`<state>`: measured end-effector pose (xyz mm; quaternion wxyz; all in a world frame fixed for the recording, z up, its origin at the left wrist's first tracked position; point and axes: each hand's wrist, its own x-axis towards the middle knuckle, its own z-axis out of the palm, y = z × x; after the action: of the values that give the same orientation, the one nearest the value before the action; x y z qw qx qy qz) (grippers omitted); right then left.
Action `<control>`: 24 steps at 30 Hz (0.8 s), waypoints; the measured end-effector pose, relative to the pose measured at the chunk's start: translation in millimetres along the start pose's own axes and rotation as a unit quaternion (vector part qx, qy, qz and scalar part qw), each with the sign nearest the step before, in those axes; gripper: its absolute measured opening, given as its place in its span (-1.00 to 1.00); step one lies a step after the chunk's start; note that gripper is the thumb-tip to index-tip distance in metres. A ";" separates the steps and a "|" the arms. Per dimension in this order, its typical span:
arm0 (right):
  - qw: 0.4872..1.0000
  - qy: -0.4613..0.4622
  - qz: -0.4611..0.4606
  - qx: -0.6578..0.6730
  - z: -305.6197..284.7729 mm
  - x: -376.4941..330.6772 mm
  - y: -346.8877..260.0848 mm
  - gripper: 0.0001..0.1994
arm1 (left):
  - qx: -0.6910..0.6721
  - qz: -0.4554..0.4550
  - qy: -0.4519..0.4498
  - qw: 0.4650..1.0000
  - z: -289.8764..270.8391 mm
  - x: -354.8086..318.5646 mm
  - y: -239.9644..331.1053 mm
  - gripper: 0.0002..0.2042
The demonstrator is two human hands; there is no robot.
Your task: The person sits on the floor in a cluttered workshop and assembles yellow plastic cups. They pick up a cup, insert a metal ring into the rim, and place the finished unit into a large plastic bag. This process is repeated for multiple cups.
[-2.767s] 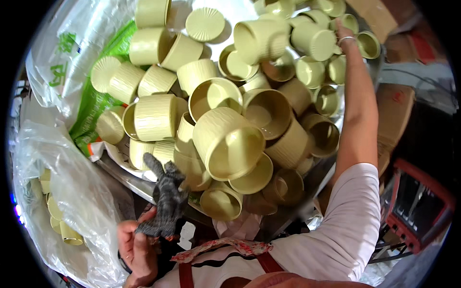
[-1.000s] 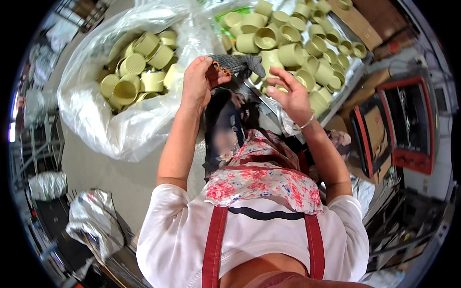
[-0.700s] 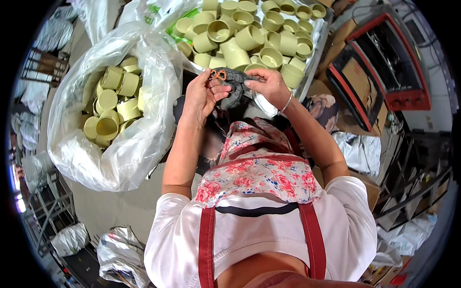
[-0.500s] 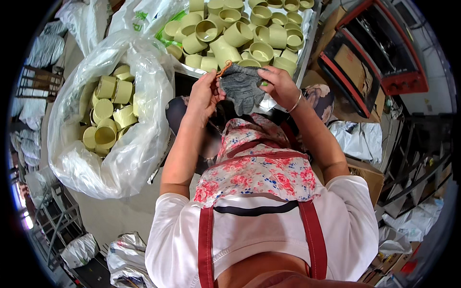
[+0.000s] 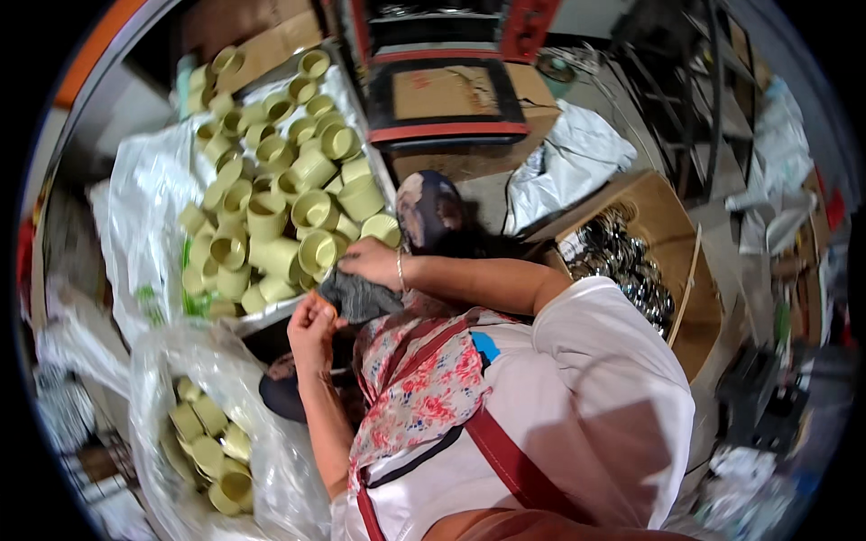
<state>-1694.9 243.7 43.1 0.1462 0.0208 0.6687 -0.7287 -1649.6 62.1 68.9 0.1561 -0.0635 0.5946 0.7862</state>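
Observation:
A dark grey knitted glove (image 5: pixel 363 296) hangs between my two hands, close to the front edge of the table. My right hand (image 5: pixel 372 262) grips the glove from above, a bracelet on its wrist. On the other side, my left hand (image 5: pixel 312 326) is closed in a pinch at the glove's orange cuff edge (image 5: pixel 327 303). Just beyond both hands lie many pale green ribbed cups (image 5: pixel 316 209), heaped on a white-lined table (image 5: pixel 144 207), some upright and some on their sides. The fingertips of the right hand are partly hidden.
At the lower left stands a clear plastic bag (image 5: pixel 280 469) with more green cups in it. A red-framed oven with its door (image 5: pixel 446 99) lowered is ahead. To my right, a cardboard box (image 5: pixel 699 270) holds shiny metal pieces (image 5: pixel 622 261), beside a white sack (image 5: pixel 568 162).
My head and body have turned to the right, so the table and bag have swung left in view. The box of metal pieces has come into sight. Both hands keep hold of the glove.

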 end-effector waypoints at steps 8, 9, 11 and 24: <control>0.821 0.156 -0.334 -0.437 -13.9 -40.1 -19.2 -0.44 | 0.040 -0.025 0.089 0.995 7.2 4.0 -27.0 -0.88; 0.849 0.110 -0.325 -0.401 -9.3 -44.9 -19.6 -0.44 | 0.029 -0.025 0.079 0.996 10.7 3.6 -29.8 -0.84; 0.926 0.030 -0.153 -0.344 -4.9 -52.9 -24.7 -0.52 | 0.009 -0.005 0.051 0.999 20.4 3.2 -34.7 -0.80; 0.788 0.032 -0.524 -0.322 2.7 -48.1 1.1 -0.84 | -0.016 -0.044 0.085 0.995 38.9 -11.0 -39.9 -0.92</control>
<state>-1648.2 249.9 53.2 -0.2811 -0.3580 0.7773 -0.4343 -1623.1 107.1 46.6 0.1388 -0.1589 0.5895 0.7797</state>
